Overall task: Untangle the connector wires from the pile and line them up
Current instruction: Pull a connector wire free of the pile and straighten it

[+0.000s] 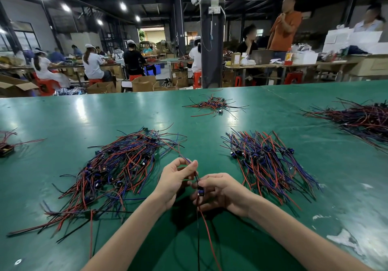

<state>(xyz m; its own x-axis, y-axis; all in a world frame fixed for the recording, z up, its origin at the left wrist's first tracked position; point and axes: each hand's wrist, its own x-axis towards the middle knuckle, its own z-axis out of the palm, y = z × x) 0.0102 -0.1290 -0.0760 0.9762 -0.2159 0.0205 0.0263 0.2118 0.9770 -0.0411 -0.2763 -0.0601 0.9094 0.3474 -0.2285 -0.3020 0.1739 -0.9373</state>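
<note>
blue wire (187,161) pinched by left hand (175,179), connector (201,191) gripped in right hand (219,191).

place: factory assembly hall | evidence: green worktables (63,119), seated capped workers (92,64), red stools (47,85), cardboard boxes (143,83), wire piles (117,165)

readable text: none anywhere in the view.
cardboard box (235,59), far bench: pale label on its front, print too small to read.
bottle (288,57), same bench: red and yellow label, wording blurred.
grey shirt (118,54), seated worker in the background: large dark letter-like marks on the back, not legible.
white cartons (352,37), far right: pale faces, any print washed out.
nearest connector wire (201,192): small blue part on it, any marking too small to read.
wire piles (270,157) on the green table: component markings too small to read.
</note>
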